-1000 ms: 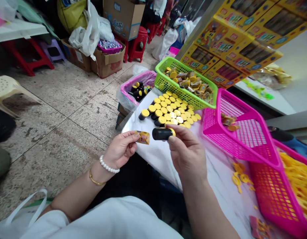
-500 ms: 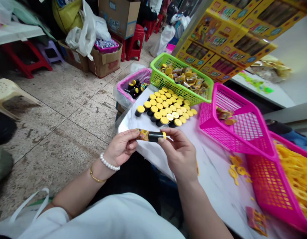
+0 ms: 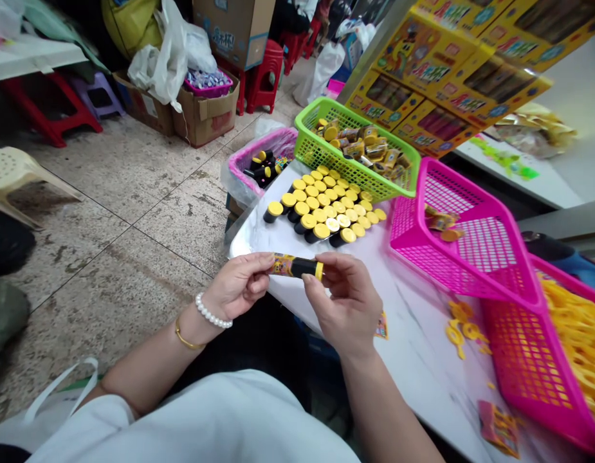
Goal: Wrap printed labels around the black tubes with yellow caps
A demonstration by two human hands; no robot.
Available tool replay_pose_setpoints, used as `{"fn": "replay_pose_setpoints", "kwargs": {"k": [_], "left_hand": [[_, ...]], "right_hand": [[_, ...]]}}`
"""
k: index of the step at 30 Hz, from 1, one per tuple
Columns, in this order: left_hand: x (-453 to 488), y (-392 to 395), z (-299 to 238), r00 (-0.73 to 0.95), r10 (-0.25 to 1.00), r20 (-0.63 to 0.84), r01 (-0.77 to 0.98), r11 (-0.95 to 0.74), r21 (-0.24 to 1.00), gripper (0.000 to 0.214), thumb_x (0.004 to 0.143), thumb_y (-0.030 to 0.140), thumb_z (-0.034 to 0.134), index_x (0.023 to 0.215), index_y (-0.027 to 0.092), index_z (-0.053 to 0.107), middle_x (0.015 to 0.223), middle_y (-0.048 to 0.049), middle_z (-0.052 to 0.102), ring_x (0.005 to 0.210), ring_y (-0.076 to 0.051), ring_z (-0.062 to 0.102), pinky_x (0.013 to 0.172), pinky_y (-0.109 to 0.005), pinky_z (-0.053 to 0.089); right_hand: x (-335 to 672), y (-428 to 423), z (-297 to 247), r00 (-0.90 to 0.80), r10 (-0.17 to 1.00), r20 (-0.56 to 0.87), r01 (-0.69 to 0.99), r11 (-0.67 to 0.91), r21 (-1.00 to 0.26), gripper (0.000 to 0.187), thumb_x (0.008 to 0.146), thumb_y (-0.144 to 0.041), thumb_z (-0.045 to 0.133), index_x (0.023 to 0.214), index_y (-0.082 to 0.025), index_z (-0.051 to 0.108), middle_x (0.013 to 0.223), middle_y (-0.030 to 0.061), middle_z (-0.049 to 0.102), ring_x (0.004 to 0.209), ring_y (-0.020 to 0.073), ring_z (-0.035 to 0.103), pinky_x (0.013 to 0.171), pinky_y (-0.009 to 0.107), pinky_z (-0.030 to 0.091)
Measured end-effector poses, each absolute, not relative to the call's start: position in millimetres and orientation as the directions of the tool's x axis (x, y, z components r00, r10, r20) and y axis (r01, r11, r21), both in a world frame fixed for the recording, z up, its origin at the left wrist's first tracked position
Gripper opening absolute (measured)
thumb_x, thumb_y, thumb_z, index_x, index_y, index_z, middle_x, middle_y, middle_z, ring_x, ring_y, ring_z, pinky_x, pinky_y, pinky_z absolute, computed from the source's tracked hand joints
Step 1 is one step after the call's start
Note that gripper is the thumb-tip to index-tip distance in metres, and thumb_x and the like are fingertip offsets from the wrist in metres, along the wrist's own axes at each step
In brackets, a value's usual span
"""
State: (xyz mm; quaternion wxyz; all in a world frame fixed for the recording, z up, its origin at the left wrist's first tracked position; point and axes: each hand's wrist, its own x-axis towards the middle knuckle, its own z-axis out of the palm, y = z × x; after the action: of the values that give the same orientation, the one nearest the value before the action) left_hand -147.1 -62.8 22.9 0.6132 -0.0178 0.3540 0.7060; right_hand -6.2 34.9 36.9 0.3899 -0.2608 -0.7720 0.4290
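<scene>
A small black tube with a yellow cap is held level between my two hands, over the table's near edge. A shiny printed sleeve covers its left part. My left hand is closed, pinching the sleeve's left end between thumb and fingertips. At the capped end, my right hand grips the tube with thumb below and fingers behind. Just beyond stand several rows of upright black tubes with yellow caps. A flat printed sleeve lies by my right wrist, partly hidden.
A green basket of wrapped tubes stands behind the rows. Pink baskets are at right, one full of yellow plastic pieces. Left of the table is a lined pink tub. Yellow boxes are stacked behind.
The printed sleeve has turned to show another side, and the tube tilts slightly down at its capped end. Both hands keep their hold. The view has shifted slightly.
</scene>
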Motion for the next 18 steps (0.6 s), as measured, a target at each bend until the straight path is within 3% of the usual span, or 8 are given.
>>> {"fn": "replay_pose_setpoints", "kwargs": {"k": [4,7,10,12,13,15,18], "left_hand": [[-143.6,-63.7,22.2,-0.311,0.848,-0.429,-0.819,-0.011,0.573,0.026,0.065,0.026,0.089,0.075,0.010,0.072,0.061,0.0009,0.063,0.037,0.001,0.038,0.034,-0.011,0.023],[-141.5,-69.5,21.1,-0.412,0.817,-0.404,-0.708,-0.008,0.706,0.031,0.068,0.036,0.088,0.082,0.011,0.075,0.052,0.0028,0.057,0.041,-0.002,0.042,0.036,-0.012,0.025],[-143.7,-74.7,21.6,-0.547,0.797,-0.257,-0.548,-0.109,0.830,0.040,0.065,0.030,0.091,0.099,0.016,0.076,0.079,-0.0035,0.070,0.064,-0.008,0.059,0.049,-0.013,0.042],[-146.9,-74.5,22.5,-0.480,0.868,-0.129,-0.493,-0.145,0.858,0.051,0.059,0.023,0.094,0.107,0.018,0.075,0.102,-0.0073,0.073,0.085,-0.014,0.065,0.067,-0.019,0.054],[-148.5,-73.1,22.8,-0.399,0.913,-0.084,-0.494,-0.137,0.859,0.052,0.059,0.022,0.094,0.106,0.017,0.075,0.104,-0.0079,0.073,0.088,-0.015,0.066,0.074,-0.023,0.056],[-150.6,-68.8,22.8,-0.252,0.966,-0.051,-0.513,-0.089,0.854,0.043,0.062,0.023,0.093,0.100,0.014,0.075,0.093,-0.0063,0.073,0.082,-0.014,0.067,0.077,-0.026,0.056],[-149.0,-61.3,22.2,-0.192,0.977,-0.089,-0.517,-0.024,0.855,0.036,0.064,0.022,0.091,0.093,0.012,0.073,0.083,-0.0030,0.072,0.074,-0.011,0.065,0.073,-0.024,0.053]], "right_hand": [[-2.7,35.1,36.9,-0.643,0.697,0.318,0.011,0.423,-0.906,0.022,0.085,-0.025,0.071,0.105,-0.026,0.063,0.098,0.0031,0.065,0.082,0.0169,0.069,0.076,0.034,0.062],[2.4,35.4,41.8,-0.643,0.690,0.333,-0.021,0.419,-0.908,0.022,0.084,-0.021,0.073,0.104,-0.026,0.066,0.098,0.0027,0.063,0.085,0.0176,0.069,0.075,0.032,0.062],[8.9,35.6,47.1,-0.618,0.675,0.403,-0.076,0.459,-0.885,0.026,0.084,-0.017,0.073,0.106,-0.028,0.068,0.100,0.0035,0.065,0.092,0.0196,0.071,0.076,0.033,0.062],[13.4,36.9,48.8,-0.614,0.645,0.455,-0.114,0.498,-0.860,0.029,0.084,-0.015,0.074,0.109,-0.028,0.069,0.102,0.0047,0.066,0.095,0.0218,0.071,0.079,0.036,0.062],[15.7,38.2,49.0,-0.627,0.613,0.480,-0.130,0.526,-0.841,0.032,0.083,-0.014,0.075,0.111,-0.028,0.069,0.104,0.0054,0.067,0.098,0.0233,0.071,0.082,0.039,0.062],[21.3,41.8,49.0,-0.673,0.529,0.517,-0.137,0.598,-0.790,0.037,0.081,-0.012,0.078,0.114,-0.029,0.070,0.106,0.0065,0.069,0.103,0.0254,0.069,0.089,0.044,0.060],[32.1,47.5,50.3,-0.733,0.436,0.522,-0.072,0.714,-0.697,0.043,0.080,-0.008,0.078,0.117,-0.031,0.072,0.112,0.0071,0.069,0.104,0.0240,0.068,0.089,0.042,0.060]]}}
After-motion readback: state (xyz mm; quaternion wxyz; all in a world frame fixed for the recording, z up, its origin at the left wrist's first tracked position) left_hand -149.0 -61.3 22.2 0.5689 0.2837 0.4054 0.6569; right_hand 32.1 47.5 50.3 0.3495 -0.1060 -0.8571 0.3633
